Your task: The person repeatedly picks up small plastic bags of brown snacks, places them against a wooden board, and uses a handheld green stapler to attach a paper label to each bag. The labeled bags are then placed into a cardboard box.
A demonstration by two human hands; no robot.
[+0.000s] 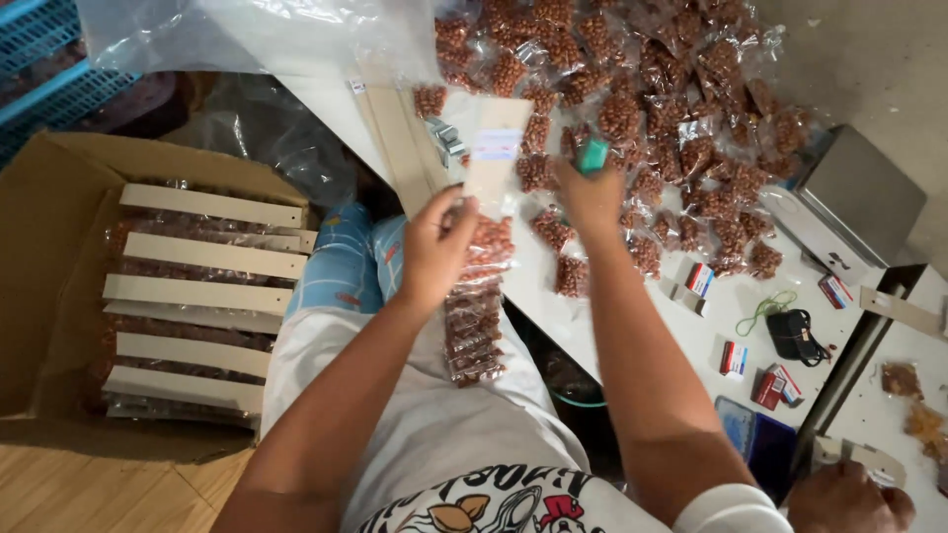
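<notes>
Seen from above, a seated person is working at a white table [632, 326] heaped with small clear packets of brown nuts [642, 109]. The left hand [436, 247] is pinching the lower end of a pale cardboard header strip [494, 158], from which a chain of filled nut packets [476, 306] is hanging down over the lap. The right hand [591, 192], just beside the strip's upper right edge, is closing around a small teal stapler [593, 155]. A cardboard box [59, 227] at the person's left is holding rows of finished strips. Small red-and-white boxes [733, 357] are lying on the table to the right.
</notes>
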